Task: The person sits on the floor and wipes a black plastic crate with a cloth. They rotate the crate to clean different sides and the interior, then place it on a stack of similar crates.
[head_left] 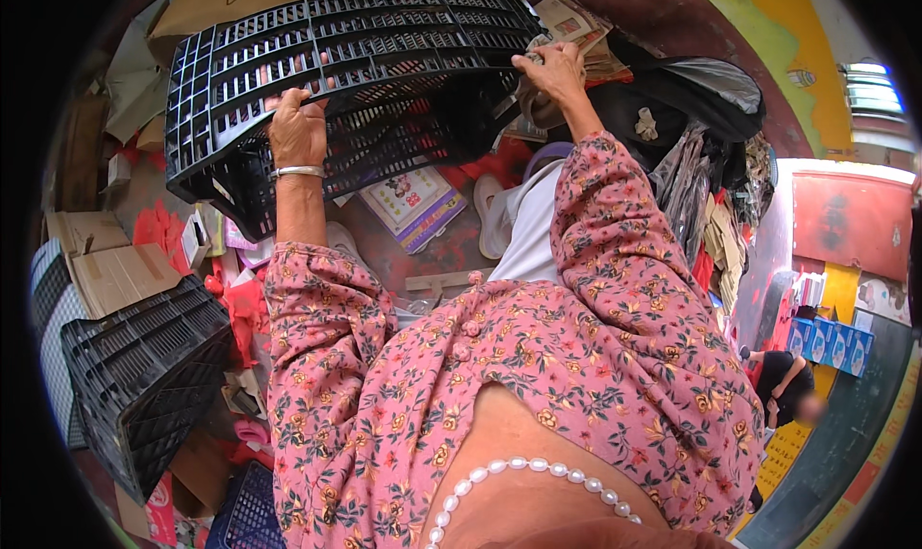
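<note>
While both arms reach up and forward, your left hand closes over the near rim of a black slatted plastic crate, fingers hooked through the lattice, a silver bangle sitting just below on the wrist. Your right hand grips the same crate at its far right corner, fingers curled around the edge. Between the two hands the crate hangs tilted and raised off the floor, its open side turned toward you.

Below your left hand, on the reddish floor, lies a flat printed booklet among red scraps. Farther down on that side, near your left elbow, a second black crate rests on its side, with flattened cardboard just above it. Beneath your right hand sit a pale slipper and, to the outer side of that arm, a heap of dark plastic bags. Your sleeves are pink with a floral print. Well off to the lower right, another person crouches on the ground.
</note>
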